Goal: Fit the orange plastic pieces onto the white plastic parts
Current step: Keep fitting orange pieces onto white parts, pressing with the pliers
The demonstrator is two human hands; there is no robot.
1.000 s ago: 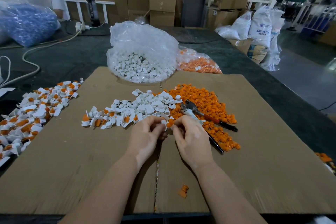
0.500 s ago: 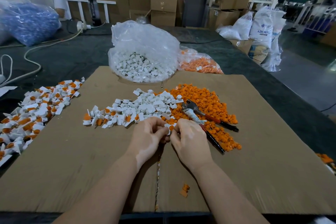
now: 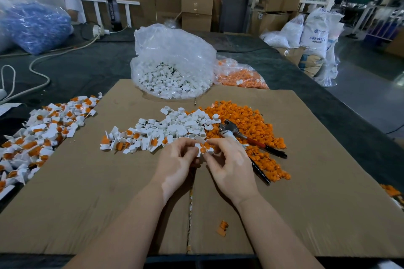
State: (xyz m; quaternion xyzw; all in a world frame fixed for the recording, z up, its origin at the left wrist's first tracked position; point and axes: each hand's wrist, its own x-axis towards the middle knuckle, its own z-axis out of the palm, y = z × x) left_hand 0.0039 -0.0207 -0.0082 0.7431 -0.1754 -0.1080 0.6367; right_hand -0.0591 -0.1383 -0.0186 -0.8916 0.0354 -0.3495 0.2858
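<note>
I have a white part with an orange piece [image 3: 203, 150] seated in it pinched between both hands, left hand [image 3: 177, 160] steadying, right hand [image 3: 230, 165] pressing, just near the loose white parts [image 3: 175, 125] mid-cardboard sheet [image 3: 306, 192].

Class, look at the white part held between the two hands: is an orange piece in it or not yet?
In. An orange disc fills the round socket of the white part, pinched between left hand and right hand.

Brown cardboard sheet [image 3: 87, 192] over dark grey surface [image 3: 87, 67]. White parts [image 3: 175, 125], orange pieces [image 3: 247, 116] heaped. Clear bag [image 3: 175, 50]; blue bagful [image 3: 32, 26].
</note>
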